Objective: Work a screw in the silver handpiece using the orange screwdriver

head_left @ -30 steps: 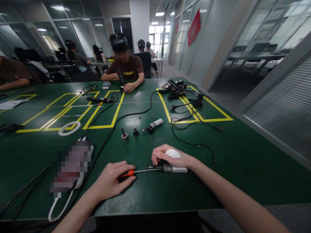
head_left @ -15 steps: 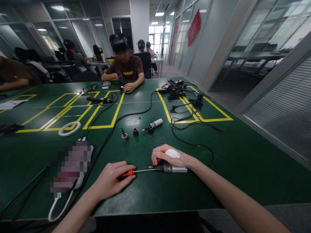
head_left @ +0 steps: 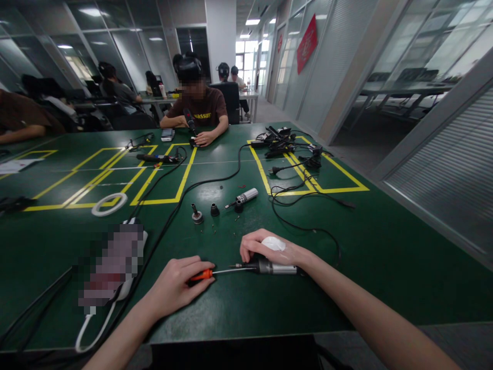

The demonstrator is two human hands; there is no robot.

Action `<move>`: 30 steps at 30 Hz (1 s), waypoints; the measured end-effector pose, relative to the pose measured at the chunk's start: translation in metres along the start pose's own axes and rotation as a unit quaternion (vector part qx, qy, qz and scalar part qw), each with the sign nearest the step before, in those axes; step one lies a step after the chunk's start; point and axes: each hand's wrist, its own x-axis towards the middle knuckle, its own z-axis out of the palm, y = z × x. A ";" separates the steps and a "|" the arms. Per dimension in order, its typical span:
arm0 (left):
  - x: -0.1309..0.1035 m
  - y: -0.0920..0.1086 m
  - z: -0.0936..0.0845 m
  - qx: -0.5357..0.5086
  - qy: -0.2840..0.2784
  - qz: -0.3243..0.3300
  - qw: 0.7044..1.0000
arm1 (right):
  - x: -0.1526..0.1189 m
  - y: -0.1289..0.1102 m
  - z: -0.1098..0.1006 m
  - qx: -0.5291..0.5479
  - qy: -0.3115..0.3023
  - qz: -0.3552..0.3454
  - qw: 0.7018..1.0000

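My left hand (head_left: 181,282) is closed around the orange handle of a screwdriver (head_left: 208,274), whose thin shaft points right. The shaft's far end meets the black part of a silver-and-black cylindrical tool (head_left: 283,269) lying on the green table. Over that tool rests my right hand (head_left: 262,246), a white patch on its back, with curled fingers; what they hold, if anything, is hidden. Farther back lie a second silver tool (head_left: 246,196), a round metal part with a black stem (head_left: 197,215), a small black cone (head_left: 214,209) and several tiny screws.
A mosaicked object (head_left: 111,267) lies at left beside black and white cables. Behind it is a white tape ring (head_left: 109,204). A pile of black cords (head_left: 281,141) sits at the back right. Across the green table (head_left: 385,257) sits a person (head_left: 204,108) holding a dark tool.
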 end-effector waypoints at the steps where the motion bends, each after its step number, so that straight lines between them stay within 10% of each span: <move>1: 0.000 0.000 0.000 0.001 0.001 0.002 1.000 | 0.000 0.000 0.000 0.001 0.000 0.001 1.000; 30: 0.002 0.004 -0.003 -0.018 0.009 -0.007 1.000 | 0.000 -0.001 0.000 0.000 -0.003 0.004 1.000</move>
